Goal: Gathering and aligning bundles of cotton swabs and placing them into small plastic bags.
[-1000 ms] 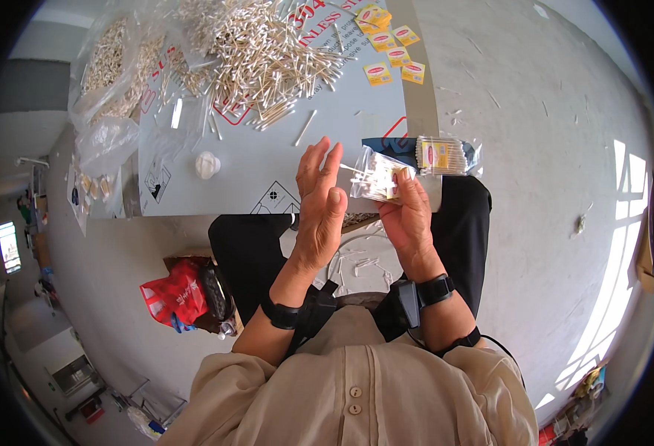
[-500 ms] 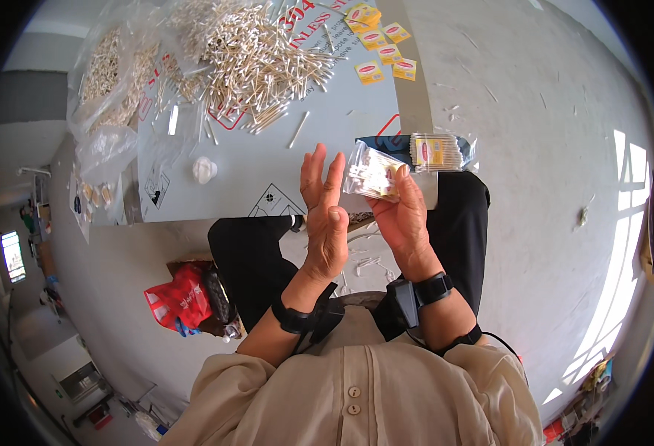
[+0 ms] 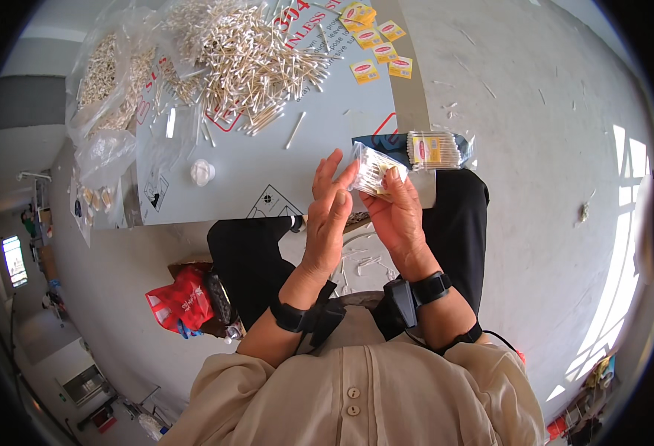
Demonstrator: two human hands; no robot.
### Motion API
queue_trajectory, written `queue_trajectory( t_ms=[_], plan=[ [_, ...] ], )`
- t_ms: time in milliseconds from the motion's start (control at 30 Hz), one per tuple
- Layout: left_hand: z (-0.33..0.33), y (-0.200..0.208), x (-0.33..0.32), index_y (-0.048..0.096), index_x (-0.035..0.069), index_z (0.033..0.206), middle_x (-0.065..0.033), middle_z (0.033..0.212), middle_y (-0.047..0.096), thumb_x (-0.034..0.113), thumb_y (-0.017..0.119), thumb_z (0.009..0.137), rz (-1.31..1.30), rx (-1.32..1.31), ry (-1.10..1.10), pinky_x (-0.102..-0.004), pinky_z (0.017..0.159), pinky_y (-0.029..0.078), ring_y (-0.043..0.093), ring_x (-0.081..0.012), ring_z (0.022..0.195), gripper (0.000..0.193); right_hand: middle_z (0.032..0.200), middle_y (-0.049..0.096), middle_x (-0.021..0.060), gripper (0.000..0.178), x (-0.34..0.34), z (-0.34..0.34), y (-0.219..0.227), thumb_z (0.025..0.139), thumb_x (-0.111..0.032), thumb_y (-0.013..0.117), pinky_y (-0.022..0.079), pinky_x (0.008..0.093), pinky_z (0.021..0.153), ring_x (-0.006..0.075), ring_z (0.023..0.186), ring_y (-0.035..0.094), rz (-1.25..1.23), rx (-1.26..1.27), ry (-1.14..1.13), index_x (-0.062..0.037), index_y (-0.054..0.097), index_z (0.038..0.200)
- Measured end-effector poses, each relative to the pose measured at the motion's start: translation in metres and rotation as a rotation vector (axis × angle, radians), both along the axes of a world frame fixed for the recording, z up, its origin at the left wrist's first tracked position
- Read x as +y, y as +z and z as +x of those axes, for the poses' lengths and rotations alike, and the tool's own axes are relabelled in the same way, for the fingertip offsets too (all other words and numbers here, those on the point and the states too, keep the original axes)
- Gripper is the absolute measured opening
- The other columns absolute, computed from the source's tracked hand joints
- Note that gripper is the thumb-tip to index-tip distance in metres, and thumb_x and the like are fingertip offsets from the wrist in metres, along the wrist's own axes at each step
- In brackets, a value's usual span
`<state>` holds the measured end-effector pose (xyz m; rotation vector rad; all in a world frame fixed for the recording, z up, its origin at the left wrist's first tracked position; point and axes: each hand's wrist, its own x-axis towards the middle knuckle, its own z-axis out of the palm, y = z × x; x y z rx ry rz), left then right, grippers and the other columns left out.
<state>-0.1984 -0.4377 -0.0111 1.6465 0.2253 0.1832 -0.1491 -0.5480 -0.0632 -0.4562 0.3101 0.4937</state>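
Note:
My right hand (image 3: 397, 217) grips a small clear bag of cotton swabs (image 3: 372, 171), thumb on top, above the table's near edge. A bit of yellow card shows inside that bag. My left hand (image 3: 325, 224) is open beside it, fingers stretched out and fingertips at the bag's left edge; whether they press on it I cannot tell. Just beyond my right hand, another clear pack of cotton swabs (image 3: 446, 151) with a yellow label lies on a dark blue strip (image 3: 383, 146) at the table's edge.
On the metal-topped table (image 3: 245, 171) spreads a big heap of loose cotton swabs (image 3: 245, 63). Plastic bags of swabs (image 3: 108, 82) stand at the left. Several yellow cards (image 3: 364, 71) lie at the far right. A white round object (image 3: 202, 172) sits nearer. A red bag (image 3: 180, 301) is on the floor.
My left hand's fingers have come over to the bag's left edge and bent slightly. The bag in my right hand has turned a little.

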Motion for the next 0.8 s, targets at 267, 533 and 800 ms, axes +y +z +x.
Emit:
queue_trajectory(
  t_ms=[267,533,800],
  plan=[
    [0.001,-0.005,0.002,0.057,0.009,0.128,-0.0184,0.147,0.031,0.03,0.069,0.084,0.407,-0.057,0.001,-0.0483,0.112,0.018,0.019,-0.0384,0.139,0.05,0.111,0.062,0.0109,0.027,-0.003,0.0,-0.004,0.096,-0.022,0.054,0.05,0.0383,0.089,0.0202,0.1,0.061,0.04,-0.046,0.023,-0.0024,0.053,0.115],
    [-0.002,0.007,0.004,0.06,0.013,0.125,-0.0183,0.147,0.031,0.031,0.067,0.085,0.869,-0.161,-0.019,-0.049,0.109,0.021,0.02,-0.0391,0.138,0.045,0.107,0.063,0.0092,0.023,-0.007,0.002,-0.004,0.096,-0.02,0.055,0.051,0.0371,0.088,0.0188,0.097,0.062,-0.003,0.011,0.006,-0.0025,0.055,0.111],
    [0.01,0.021,0.023,0.061,0.001,0.1,-0.0043,0.086,0.063,0.027,0.063,0.091,0.14,-0.002,0.266,-0.0264,0.07,0.046,0.057,-0.0099,0.078,0.028,0.106,0.064,0.009,0.022,-0.006,0.004,0.003,0.095,-0.017,0.055,0.051,0.0358,0.085,0.0182,0.096,0.063,-0.102,-0.056,0.117,-0.0022,0.055,0.111]
  ],
)
